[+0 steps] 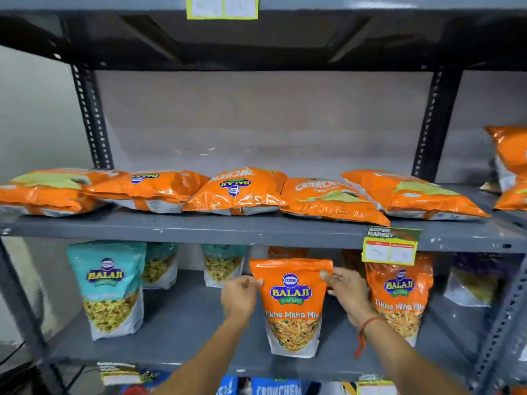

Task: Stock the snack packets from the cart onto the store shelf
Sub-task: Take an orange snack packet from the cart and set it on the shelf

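1. Head view looks at a grey metal rack with two shelves in sight, the middle shelf [256, 332] low down and the upper shelf [228, 228] above it
2. Both hands hold one orange snack bag [292, 306] that stands upright near the front edge of the middle shelf, about halfway along
3. The left hand [239, 297] pinches the bag's left edge near the top, fingers closed on it
4. The right hand [346, 292] grips the bag's right edge near the top, thumb on the front; a red thread [368, 327] is tied on that wrist
5. A second orange bag [399, 297] stands just beside it on the right
6. A teal bag [109, 289] stands near the left end of the same shelf, with more teal bags behind it by the back edge
7. Five puffy orange bags [236, 192] lie flat in a row along the upper shelf
8. A yellow price tag [389, 250] hangs from the front edge of the upper shelf, just above the second orange bag
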A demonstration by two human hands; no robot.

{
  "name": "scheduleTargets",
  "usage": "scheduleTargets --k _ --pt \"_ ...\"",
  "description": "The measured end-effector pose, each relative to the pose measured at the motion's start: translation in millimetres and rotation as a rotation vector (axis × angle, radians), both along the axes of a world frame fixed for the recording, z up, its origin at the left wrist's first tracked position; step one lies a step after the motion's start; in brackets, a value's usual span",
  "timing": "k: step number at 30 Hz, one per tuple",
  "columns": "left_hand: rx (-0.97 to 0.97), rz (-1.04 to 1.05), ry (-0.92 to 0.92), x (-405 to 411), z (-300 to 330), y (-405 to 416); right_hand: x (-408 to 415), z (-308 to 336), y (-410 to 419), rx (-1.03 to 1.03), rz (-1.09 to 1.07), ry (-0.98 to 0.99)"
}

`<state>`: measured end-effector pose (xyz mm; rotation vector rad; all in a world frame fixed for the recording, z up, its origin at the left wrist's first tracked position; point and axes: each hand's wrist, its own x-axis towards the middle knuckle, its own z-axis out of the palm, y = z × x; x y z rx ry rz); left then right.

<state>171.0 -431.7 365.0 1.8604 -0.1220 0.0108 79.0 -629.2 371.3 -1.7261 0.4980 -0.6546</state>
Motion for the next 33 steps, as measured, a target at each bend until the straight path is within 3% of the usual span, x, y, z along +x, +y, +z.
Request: scheduleTargets --k 13,19,27,33 --pt "0.057 -0.02 0.084 37.1 -25.0 -35.9 37.9 -29.4 -34.9 -0.016 -0.07 0.061" --pt "-0.111 0.023 0.075 22.6 -14.0 -3.0 34.9 -26.6 9.1 -0.168 -0.411 -0.088" --pt "-0.24 0.113 -0.122 -3.6 17.9 145.5 42.1 16.1 161.9 -0.303 0.019 -0.321" --pt "-0.141 0.421 -0.073 -40.1 -13.6 341.2 21.4 -24.7 300.8 -0.274 0.468 -0.171"
